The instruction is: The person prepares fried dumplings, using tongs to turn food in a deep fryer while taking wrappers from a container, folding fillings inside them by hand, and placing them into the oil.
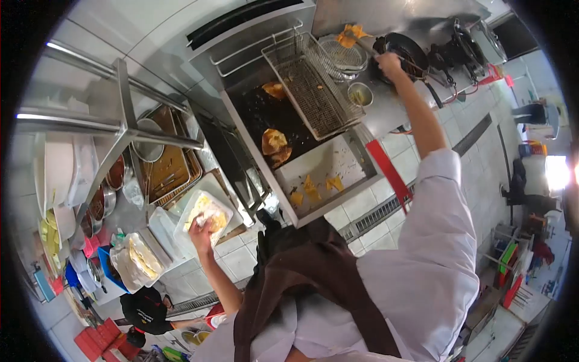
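Note:
My right hand (389, 65) is closed around long metal tongs (367, 46). At their far end is an orange-brown fried piece (351, 35), over a round wire strainer (345, 57). My left hand (202, 234) reaches into a white tray (224, 211) of pale yellow and white shredded food (205, 208). Its fingers are curled into the food; how much they grip is partly hidden. In the dark oil of the fryer (247, 111) float a folded golden piece (275, 142) and another fried piece (274, 90).
A wire fry basket (316, 96) rests across the fryer. Yellow scraps (311, 187) lie on the fryer's front ledge. A black pan (405, 51) and a small metal cup (360, 95) stand at the right. Metal rails (120, 127) cross the left side. Another person (146, 311) is at lower left.

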`<act>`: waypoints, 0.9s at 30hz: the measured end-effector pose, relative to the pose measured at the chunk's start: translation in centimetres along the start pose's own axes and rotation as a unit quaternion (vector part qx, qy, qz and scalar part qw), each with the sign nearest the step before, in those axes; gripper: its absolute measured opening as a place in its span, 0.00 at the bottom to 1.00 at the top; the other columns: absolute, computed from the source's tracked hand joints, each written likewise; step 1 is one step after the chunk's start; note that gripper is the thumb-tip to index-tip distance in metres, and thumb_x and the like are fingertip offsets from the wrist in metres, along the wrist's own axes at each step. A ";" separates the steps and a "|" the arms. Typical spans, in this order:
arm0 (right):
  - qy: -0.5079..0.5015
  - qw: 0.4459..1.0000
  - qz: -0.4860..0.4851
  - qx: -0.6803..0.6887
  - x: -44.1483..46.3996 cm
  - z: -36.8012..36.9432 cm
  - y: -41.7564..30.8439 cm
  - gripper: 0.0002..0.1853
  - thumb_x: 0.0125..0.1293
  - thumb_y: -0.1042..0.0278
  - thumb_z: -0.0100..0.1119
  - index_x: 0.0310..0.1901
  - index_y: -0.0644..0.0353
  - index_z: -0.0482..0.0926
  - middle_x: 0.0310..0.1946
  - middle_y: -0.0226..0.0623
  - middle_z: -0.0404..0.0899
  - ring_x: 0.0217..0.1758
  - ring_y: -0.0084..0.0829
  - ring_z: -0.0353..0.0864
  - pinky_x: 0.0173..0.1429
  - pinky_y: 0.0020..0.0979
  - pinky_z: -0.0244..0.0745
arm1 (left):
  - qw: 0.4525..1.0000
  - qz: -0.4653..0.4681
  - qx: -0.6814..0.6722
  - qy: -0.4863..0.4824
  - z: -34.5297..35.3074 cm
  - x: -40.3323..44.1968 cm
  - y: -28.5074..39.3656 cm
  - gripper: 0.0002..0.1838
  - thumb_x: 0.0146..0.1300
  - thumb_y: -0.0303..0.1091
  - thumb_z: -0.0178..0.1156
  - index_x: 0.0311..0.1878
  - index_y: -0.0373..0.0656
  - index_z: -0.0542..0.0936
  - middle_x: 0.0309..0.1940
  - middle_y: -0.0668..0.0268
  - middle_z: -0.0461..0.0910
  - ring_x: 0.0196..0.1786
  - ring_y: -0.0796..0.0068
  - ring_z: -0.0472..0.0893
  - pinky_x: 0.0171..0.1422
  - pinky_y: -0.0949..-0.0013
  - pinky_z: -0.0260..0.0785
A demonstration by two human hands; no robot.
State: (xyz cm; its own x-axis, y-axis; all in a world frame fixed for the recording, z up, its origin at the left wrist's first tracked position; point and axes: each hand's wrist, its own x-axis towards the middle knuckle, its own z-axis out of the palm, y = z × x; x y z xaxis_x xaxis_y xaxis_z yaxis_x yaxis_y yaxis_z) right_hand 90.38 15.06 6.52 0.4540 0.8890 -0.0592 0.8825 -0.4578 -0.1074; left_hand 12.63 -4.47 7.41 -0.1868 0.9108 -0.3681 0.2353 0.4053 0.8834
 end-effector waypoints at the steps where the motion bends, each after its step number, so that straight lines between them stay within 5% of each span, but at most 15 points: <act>1: -0.001 1.000 -0.001 0.001 1.9 2.5 0.7 0.21 0.55 0.51 0.59 0.37 0.64 0.81 0.36 0.47 0.82 0.42 0.45 0.82 0.47 0.40 0.75 | 1.000 -0.001 0.001 0.002 0.2 -0.8 0.0 0.15 0.57 0.25 0.62 0.49 0.40 0.77 0.34 0.69 0.78 0.32 0.82 0.77 0.28 0.79 0.67; 3: -0.041 0.980 0.107 0.166 4.0 6.1 1.1 0.16 0.61 0.55 0.53 0.30 0.62 0.80 0.19 0.38 0.76 0.23 0.36 0.80 0.25 0.34 0.72 | 0.997 -0.009 -0.076 -0.003 0.2 -2.2 -0.1 0.16 0.58 0.25 0.61 0.50 0.40 0.76 0.36 0.67 0.79 0.34 0.80 0.78 0.29 0.78 0.70; 10: -0.002 0.997 0.013 0.074 -3.0 -7.4 -1.9 0.20 0.56 0.53 0.55 0.29 0.67 0.80 0.25 0.51 0.78 0.33 0.43 0.82 0.40 0.42 0.72 | 0.996 -0.040 -0.080 0.005 0.7 -3.5 -0.8 0.16 0.58 0.22 0.60 0.51 0.36 0.75 0.40 0.64 0.79 0.37 0.74 0.80 0.35 0.73 0.76; 12: -0.018 0.991 0.065 0.114 -3.5 -10.3 -0.8 0.22 0.56 0.51 0.56 0.28 0.70 0.78 0.25 0.54 0.77 0.34 0.48 0.80 0.42 0.44 0.70 | 0.996 -0.024 -0.090 -0.004 0.9 -2.7 -0.8 0.16 0.58 0.22 0.60 0.50 0.37 0.75 0.39 0.64 0.79 0.36 0.75 0.80 0.35 0.73 0.75; 14: 0.090 0.995 0.016 0.042 -4.5 -12.1 -0.1 0.21 0.56 0.52 0.55 0.31 0.66 0.82 0.33 0.56 0.80 0.42 0.54 0.80 0.46 0.43 0.74 | 0.995 -0.009 -0.099 -0.013 0.8 -1.6 -1.0 0.16 0.58 0.23 0.60 0.50 0.37 0.75 0.39 0.64 0.79 0.36 0.75 0.80 0.34 0.74 0.75; 16: 0.067 0.996 -0.059 -0.024 -7.5 -15.9 -1.0 0.20 0.60 0.54 0.54 0.32 0.68 0.80 0.31 0.55 0.80 0.40 0.55 0.79 0.46 0.43 0.74 | 0.998 0.008 -0.052 -0.031 1.1 -0.4 -0.3 0.15 0.58 0.24 0.60 0.50 0.38 0.76 0.38 0.65 0.79 0.37 0.77 0.79 0.33 0.76 0.73; 18: 0.233 0.962 -0.113 0.090 -9.3 -17.0 -0.7 0.21 0.63 0.52 0.52 0.35 0.68 0.78 0.25 0.47 0.80 0.30 0.45 0.79 0.39 0.38 0.72 | 0.998 0.017 -0.035 -0.053 1.2 0.3 0.8 0.16 0.58 0.26 0.60 0.51 0.39 0.76 0.38 0.66 0.78 0.37 0.79 0.79 0.33 0.77 0.72; 19: 0.234 0.962 -0.110 0.089 -11.8 -18.7 -2.3 0.21 0.63 0.52 0.52 0.35 0.68 0.78 0.25 0.47 0.80 0.30 0.45 0.79 0.39 0.38 0.72 | 0.997 0.039 -0.014 -0.063 1.2 0.5 1.6 0.16 0.58 0.26 0.61 0.50 0.39 0.76 0.37 0.67 0.78 0.37 0.79 0.79 0.33 0.78 0.71; 21: 0.135 0.938 -0.040 0.318 -20.2 -23.2 -8.7 0.16 0.64 0.55 0.54 0.38 0.63 0.75 0.17 0.31 0.68 0.19 0.25 0.66 0.26 0.32 0.61 | 0.996 0.052 -0.001 -0.072 1.1 1.0 2.1 0.15 0.58 0.26 0.61 0.50 0.39 0.76 0.35 0.68 0.78 0.32 0.81 0.77 0.31 0.79 0.69; 27: 0.050 0.942 -0.042 0.328 -34.0 -20.9 -19.5 0.14 0.63 0.57 0.57 0.37 0.62 0.72 0.24 0.31 0.71 0.27 0.23 0.68 0.31 0.30 0.64 | 0.993 0.062 -0.036 -0.099 -0.9 3.5 0.1 0.13 0.57 0.23 0.61 0.47 0.40 0.78 0.26 0.72 0.75 0.26 0.86 0.73 0.28 0.80 0.67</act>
State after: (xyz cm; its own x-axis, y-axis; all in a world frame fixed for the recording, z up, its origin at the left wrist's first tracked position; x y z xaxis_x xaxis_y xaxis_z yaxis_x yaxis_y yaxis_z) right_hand 60.33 -6.13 31.33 0.4245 0.9029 0.0672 0.6644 -0.2602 -0.7006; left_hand 11.18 -1.26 6.47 0.0315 0.9539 -0.2985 0.1755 0.2887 0.9412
